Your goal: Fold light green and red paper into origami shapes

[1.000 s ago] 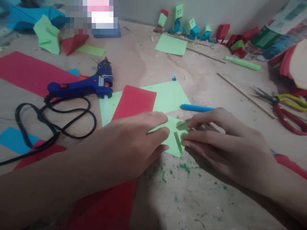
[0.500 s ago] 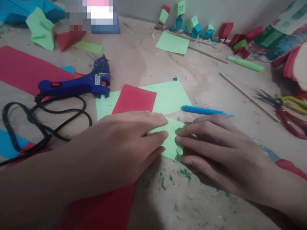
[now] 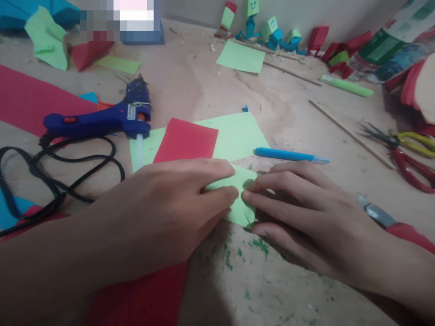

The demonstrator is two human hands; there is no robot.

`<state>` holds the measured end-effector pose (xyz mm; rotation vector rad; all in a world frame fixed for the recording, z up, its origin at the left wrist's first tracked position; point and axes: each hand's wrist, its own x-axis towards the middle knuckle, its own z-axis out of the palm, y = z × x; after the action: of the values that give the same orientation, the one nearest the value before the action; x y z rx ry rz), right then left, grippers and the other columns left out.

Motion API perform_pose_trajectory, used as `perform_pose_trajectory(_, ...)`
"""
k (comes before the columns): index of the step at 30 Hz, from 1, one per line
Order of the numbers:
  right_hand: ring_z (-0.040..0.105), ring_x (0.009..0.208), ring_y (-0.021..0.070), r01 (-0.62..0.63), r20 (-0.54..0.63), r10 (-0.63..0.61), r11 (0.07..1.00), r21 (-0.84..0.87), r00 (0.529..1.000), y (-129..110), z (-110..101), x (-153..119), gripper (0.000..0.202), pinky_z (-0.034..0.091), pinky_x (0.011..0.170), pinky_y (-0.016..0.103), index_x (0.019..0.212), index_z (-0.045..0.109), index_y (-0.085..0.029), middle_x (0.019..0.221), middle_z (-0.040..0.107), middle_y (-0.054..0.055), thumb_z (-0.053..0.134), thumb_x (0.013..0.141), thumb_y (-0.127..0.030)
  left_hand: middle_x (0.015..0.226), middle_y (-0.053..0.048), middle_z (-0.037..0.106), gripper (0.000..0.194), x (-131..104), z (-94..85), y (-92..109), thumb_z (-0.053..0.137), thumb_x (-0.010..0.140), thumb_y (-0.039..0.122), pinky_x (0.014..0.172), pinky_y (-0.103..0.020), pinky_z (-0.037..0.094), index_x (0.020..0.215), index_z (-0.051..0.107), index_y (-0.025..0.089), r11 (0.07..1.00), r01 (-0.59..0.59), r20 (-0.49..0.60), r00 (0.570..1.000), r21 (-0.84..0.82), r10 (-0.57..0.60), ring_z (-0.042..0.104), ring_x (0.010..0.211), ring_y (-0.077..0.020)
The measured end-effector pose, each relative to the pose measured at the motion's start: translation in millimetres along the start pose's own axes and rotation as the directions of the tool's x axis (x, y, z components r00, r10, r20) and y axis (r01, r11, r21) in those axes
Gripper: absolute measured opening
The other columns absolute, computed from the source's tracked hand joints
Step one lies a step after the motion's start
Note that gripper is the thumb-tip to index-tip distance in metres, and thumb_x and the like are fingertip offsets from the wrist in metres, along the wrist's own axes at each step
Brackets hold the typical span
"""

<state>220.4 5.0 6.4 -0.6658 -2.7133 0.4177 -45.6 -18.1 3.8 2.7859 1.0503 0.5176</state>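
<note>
A small light green paper (image 3: 238,213) lies on the table between my hands. Across its left part rests my left hand (image 3: 190,199), palm down with the fingers somewhat apart. My right hand (image 3: 292,203) touches the paper's right edge with its fingertips, where the edge seems to lift or fold; its fingers are spread. Behind them is a larger green sheet (image 3: 244,136) with a red paper (image 3: 186,140) on top. A blue pen (image 3: 285,155) lies just beyond my right hand.
On the left are a blue glue gun (image 3: 102,120) and its black cable (image 3: 112,158). Scissors (image 3: 394,140), a metal-tipped red-handled tool (image 3: 380,215) and a thin stick (image 3: 350,133) lie right. Small paper figures (image 3: 249,22) stand behind.
The view has shifted slightly, moving the scene a little left. My right fingertips are marginally closer to my left hand at the green paper's edge.
</note>
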Motion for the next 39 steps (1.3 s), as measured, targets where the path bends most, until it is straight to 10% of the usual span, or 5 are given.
perform_pose_trajectory(24,0.065,0.09,0.025,-0.132,-0.16,0.121,0.99,-0.058,0.98,0.7,-14.5,2.3,0.023,0.055,0.068,0.041,0.107,0.074,-0.023,0.106,0.07,0.009,0.058,0.095,-0.012,0.116,-0.011,0.071,0.026,-0.8,-2.4,0.0,0.048,0.105,0.02,0.075,-0.039,0.062,0.118,0.07,0.019,0.999,-0.028,0.053,0.998,0.029,0.026,0.071,0.088,-0.0248)
perform_pose_trajectory(39,0.066,0.089,0.0221,-0.126,-0.162,0.12,0.992,-0.026,0.979,2.7,-4.6,1.4,0.02,0.052,0.072,0.037,0.107,0.076,-0.015,0.103,0.073,0.01,0.058,0.098,-0.011,0.116,-0.011,0.072,0.024,-1.1,-4.2,0.6,0.048,0.103,0.019,0.082,-0.039,0.063,0.114,0.069,0.02,0.996,-0.04,0.081,0.996,0.076,0.034,0.072,0.095,-0.0258)
